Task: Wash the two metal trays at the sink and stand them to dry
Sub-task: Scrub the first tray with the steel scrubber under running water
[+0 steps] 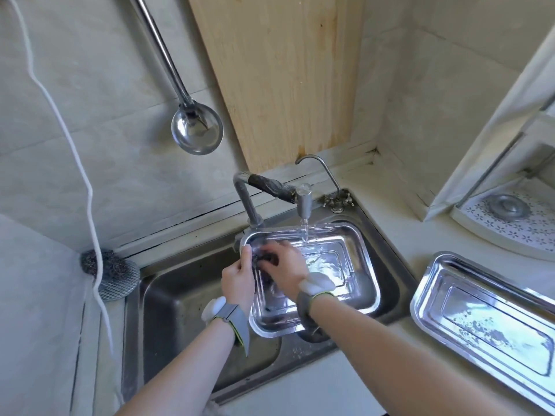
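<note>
A shiny metal tray (354,265) lies tilted in the steel sink (180,301), and water runs onto its far end from the tap (303,202). My left hand (238,276) grips the tray's left rim. My right hand (283,267) holds a dark scrubber (265,256) against the tray's inside near the left end. A second metal tray (486,319) lies flat on the counter to the right of the sink.
A steel-wool ball (115,274) sits at the sink's back left corner beside a white cord (90,187). A ladle (196,130) hangs on the tiled wall. A wooden board (279,76) leans behind the taps. A white corner rack (507,217) stands at the right.
</note>
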